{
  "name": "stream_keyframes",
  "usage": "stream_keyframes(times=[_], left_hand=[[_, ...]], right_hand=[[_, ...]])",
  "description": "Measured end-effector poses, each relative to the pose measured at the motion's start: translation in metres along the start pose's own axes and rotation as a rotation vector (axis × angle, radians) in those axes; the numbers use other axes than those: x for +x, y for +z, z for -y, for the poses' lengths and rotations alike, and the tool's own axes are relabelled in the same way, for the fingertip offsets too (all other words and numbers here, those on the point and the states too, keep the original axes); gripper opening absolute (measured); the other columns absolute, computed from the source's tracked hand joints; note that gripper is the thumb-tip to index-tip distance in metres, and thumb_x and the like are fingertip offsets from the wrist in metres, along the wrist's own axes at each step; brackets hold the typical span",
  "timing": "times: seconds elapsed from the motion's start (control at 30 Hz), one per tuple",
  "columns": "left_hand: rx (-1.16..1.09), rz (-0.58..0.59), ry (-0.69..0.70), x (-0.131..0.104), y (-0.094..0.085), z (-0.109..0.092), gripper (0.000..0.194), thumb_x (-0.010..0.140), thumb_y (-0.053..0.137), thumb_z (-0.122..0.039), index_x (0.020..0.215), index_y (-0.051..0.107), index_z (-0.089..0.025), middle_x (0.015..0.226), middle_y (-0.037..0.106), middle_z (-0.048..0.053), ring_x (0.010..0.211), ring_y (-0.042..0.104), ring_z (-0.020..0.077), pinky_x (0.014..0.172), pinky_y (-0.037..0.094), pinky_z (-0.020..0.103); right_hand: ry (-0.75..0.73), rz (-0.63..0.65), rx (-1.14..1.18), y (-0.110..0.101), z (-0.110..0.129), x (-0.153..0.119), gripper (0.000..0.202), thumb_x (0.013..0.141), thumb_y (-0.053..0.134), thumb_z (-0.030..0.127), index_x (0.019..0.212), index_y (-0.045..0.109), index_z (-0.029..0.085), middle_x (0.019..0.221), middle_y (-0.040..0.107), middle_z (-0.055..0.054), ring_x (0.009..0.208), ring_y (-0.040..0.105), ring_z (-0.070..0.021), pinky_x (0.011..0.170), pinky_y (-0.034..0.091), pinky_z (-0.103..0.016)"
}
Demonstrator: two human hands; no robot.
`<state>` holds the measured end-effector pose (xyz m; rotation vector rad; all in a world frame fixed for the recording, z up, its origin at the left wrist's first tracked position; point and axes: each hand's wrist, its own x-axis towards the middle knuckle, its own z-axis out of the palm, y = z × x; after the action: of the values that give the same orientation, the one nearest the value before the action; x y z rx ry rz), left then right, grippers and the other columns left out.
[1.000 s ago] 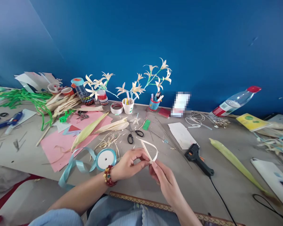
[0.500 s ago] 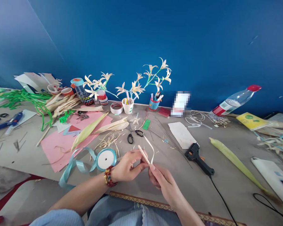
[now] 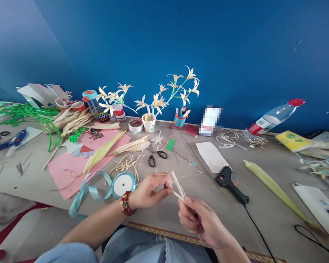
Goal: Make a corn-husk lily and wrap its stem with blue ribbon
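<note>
My right hand (image 3: 199,219) is closed around the lower end of a pale, narrow corn husk strip (image 3: 176,180), whose upper part sticks up past the fingers. My left hand (image 3: 153,190) pinches a thin end of the strip between thumb and fingertips, just left of the right hand. Both hands are above the near part of the table. Beyond them lie black-handled scissors (image 3: 151,161). A spool of light blue ribbon (image 3: 123,185) is beside my left wrist, its loose ribbon trailing left.
A black glue gun (image 3: 232,186) with its cord lies to the right, near a green husk (image 3: 274,186). Pink paper (image 3: 62,168) and husks spread on the left. Husk flowers (image 3: 159,102) stand in a paper cup (image 3: 148,124) by the blue wall. A bottle (image 3: 274,118) leans at back right.
My right hand has shifted right and turned, carrying the strip out of the left hand's grasp. The loop of thin strip has been drawn down toward the left fingertips. My left hand stays nearly in place.
</note>
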<state>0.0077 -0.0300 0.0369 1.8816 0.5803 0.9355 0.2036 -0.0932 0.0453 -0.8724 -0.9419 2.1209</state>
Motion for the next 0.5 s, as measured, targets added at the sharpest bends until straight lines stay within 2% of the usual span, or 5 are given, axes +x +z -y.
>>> stream_keyframes(times=[0.07, 0.13, 0.27, 0.37, 0.5], left_hand=[[0.012, -0.009, -0.041, 0.0, 0.0, 0.001, 0.02, 0.092, 0.054, -0.027, 0.076, 0.058, -0.015, 0.074, 0.059, 0.004, 0.071, 0.054, 0.0144, 0.07, 0.044, 0.026], [0.014, -0.02, -0.072, -0.001, 0.002, 0.002, 0.02, 0.091, 0.055, -0.029, 0.077, 0.058, -0.015, 0.075, 0.06, 0.004, 0.071, 0.055, 0.0143, 0.07, 0.043, 0.025], [0.014, -0.039, -0.057, -0.003, 0.006, 0.005, 0.019, 0.091, 0.055, -0.03, 0.078, 0.058, -0.016, 0.076, 0.061, 0.004, 0.072, 0.055, 0.0151, 0.071, 0.044, 0.026], [0.029, -0.039, -0.034, -0.003, 0.008, 0.005, 0.019, 0.091, 0.053, -0.028, 0.077, 0.056, -0.016, 0.074, 0.058, 0.003, 0.071, 0.053, 0.0147, 0.069, 0.043, 0.026], [0.062, -0.028, 0.023, -0.002, 0.006, -0.001, 0.016, 0.091, 0.053, -0.026, 0.079, 0.055, -0.017, 0.076, 0.059, 0.004, 0.071, 0.054, 0.0153, 0.069, 0.045, 0.027]], right_hand=[[-0.054, -0.069, -0.152, -0.001, 0.0, 0.0, 0.049, 0.093, 0.045, 0.059, 0.063, 0.039, 0.02, 0.053, 0.024, 0.008, 0.046, 0.014, -0.0073, 0.043, 0.011, -0.024], [-0.125, -0.182, -0.403, -0.002, -0.003, 0.001, 0.049, 0.095, 0.041, 0.058, 0.064, 0.039, 0.02, 0.057, 0.025, 0.007, 0.05, 0.018, -0.0089, 0.047, 0.015, -0.025], [-0.216, -0.302, -0.764, -0.001, -0.011, 0.009, 0.049, 0.098, 0.037, 0.055, 0.063, 0.032, 0.021, 0.06, 0.028, 0.004, 0.056, 0.026, -0.0113, 0.053, 0.018, -0.028], [-0.248, -0.312, -0.802, 0.003, -0.013, 0.014, 0.047, 0.1, 0.033, 0.052, 0.065, 0.034, 0.021, 0.062, 0.033, 0.003, 0.058, 0.029, -0.0122, 0.055, 0.019, -0.028], [-0.208, -0.24, -0.557, 0.006, -0.013, 0.015, 0.051, 0.097, 0.037, 0.057, 0.061, 0.035, 0.021, 0.057, 0.033, 0.004, 0.053, 0.028, -0.0107, 0.051, 0.019, -0.027]])
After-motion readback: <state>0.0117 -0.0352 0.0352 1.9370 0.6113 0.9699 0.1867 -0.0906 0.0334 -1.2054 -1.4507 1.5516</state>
